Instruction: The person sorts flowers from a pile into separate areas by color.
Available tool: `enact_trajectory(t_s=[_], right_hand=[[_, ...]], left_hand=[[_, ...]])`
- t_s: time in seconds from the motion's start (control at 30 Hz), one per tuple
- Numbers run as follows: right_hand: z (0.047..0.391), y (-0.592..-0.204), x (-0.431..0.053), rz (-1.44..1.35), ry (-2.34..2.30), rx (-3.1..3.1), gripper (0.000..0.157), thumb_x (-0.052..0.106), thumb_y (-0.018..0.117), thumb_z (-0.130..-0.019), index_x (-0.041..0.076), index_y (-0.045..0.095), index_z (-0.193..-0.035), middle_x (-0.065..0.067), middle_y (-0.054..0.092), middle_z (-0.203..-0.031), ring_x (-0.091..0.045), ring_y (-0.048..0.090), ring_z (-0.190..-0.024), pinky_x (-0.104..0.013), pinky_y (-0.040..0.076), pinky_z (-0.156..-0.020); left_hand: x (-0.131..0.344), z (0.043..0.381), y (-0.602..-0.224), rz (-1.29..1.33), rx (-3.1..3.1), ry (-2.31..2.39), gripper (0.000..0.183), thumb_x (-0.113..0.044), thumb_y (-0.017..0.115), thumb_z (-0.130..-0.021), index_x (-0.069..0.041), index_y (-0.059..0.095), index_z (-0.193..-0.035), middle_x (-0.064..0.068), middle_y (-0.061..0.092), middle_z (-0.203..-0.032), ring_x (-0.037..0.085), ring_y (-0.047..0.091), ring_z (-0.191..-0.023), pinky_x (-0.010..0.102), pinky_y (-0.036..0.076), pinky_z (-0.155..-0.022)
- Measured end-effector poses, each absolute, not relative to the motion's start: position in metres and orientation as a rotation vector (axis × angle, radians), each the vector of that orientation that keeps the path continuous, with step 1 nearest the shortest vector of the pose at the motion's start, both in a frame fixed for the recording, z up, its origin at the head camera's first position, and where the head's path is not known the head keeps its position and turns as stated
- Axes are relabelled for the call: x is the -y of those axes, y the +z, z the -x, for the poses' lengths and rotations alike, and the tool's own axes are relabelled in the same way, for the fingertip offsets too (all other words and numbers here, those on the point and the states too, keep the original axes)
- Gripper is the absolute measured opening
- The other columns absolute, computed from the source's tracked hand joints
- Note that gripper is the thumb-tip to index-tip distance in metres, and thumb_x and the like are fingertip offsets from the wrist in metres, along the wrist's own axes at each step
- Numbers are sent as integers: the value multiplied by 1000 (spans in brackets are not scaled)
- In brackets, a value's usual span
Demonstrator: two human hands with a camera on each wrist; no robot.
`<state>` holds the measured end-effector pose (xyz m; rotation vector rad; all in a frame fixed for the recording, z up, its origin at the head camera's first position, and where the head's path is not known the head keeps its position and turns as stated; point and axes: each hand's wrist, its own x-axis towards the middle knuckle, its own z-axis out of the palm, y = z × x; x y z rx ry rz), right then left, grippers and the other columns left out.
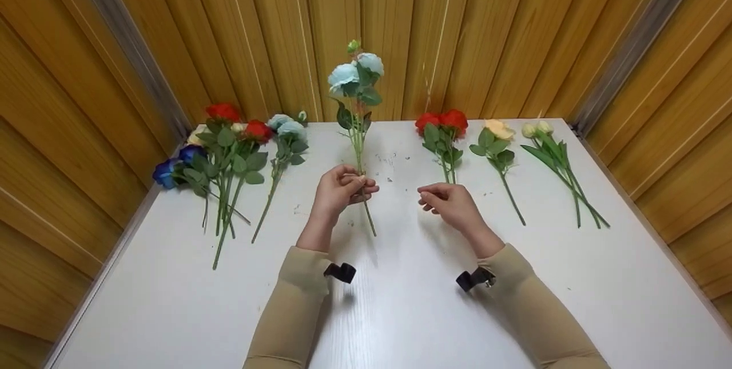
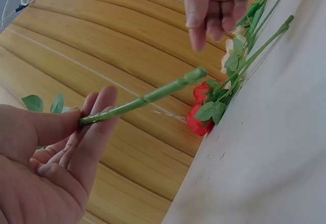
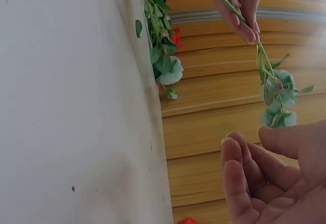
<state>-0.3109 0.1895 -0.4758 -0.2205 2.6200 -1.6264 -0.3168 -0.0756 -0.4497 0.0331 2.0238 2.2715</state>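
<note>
Between thumb and fingers, my left hand [image 1: 342,189] pinches the stem of a light blue flower spray [image 1: 357,80] in the head view. The spray stands nearly upright above the table, blooms and a green bud at the top, the cut stem end below the hand. In the left wrist view the green stem [image 2: 147,99] crosses the fingers and points away from the palm. My right hand [image 1: 452,203] hovers to the right of it with loosely bent fingers and nothing between them. Nearest to that hand lie red flowers [image 1: 443,123], just beyond it.
The flowers lie on a white table [image 1: 389,312] with wooden panels behind. At left are a mixed pile of red, blue and cream flowers [image 1: 223,154] and another light blue spray [image 1: 289,134]. At right lie a peach flower [image 1: 498,129] and pale tulips [image 1: 537,129].
</note>
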Motion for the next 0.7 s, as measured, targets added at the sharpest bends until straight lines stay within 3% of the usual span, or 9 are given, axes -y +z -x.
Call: enact_trajectory(t_s=[0.17,0.43,0.7], right_hand=[[298,-476,-172,323,-1683,-2540,26,17,65,-102,1,74,-120,-14,78,-104,-14,74,-87,-27,62,-79],[279,-483,-147,474,-1859,-2206,36,14,63,-103,-12,64,-127,-22,76,-115,-9,76,-90,-37,63,-90],[280,-487,-128,370,-1992,-2040,36,4,60,-103,-21,55,-128,-7,80,-98,-9,76,-80,-32,64,-85]], left_hand=[[61,313,-450,-66,-2016,2243,13,-1,63,-101,-2,61,-113,17,79,-101,22,80,-90,35,65,-81],[45,306,-454,-150,-2016,2233,16,0,62,-101,2,60,-116,19,78,-104,23,79,-92,35,65,-82],[40,307,-456,-149,-2014,2289,18,0,60,-102,3,63,-120,17,78,-108,21,79,-95,32,65,-82]])
